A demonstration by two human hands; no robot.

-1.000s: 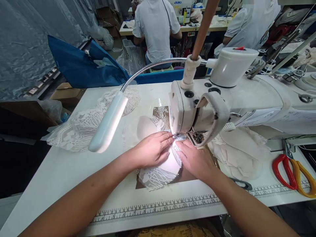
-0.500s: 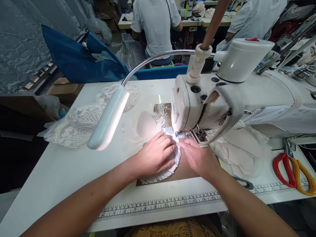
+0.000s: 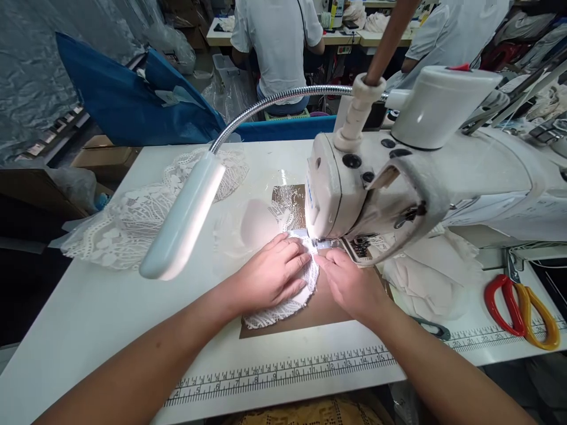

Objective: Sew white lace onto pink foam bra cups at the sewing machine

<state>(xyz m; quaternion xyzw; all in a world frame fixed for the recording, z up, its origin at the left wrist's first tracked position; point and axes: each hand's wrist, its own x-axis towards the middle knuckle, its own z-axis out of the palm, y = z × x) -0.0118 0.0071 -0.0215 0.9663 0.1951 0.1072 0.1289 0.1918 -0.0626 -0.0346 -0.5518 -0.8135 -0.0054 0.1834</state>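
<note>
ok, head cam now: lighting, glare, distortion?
Head view: the lamp glows along one side, and the lace-edged piece by the left hand looks nearly washed out; head view: small glints on the table near the shiny patch, near-black left of the table; head view: likely wide-angle stretch, forearms elongated toward the bottom corners.
</note>
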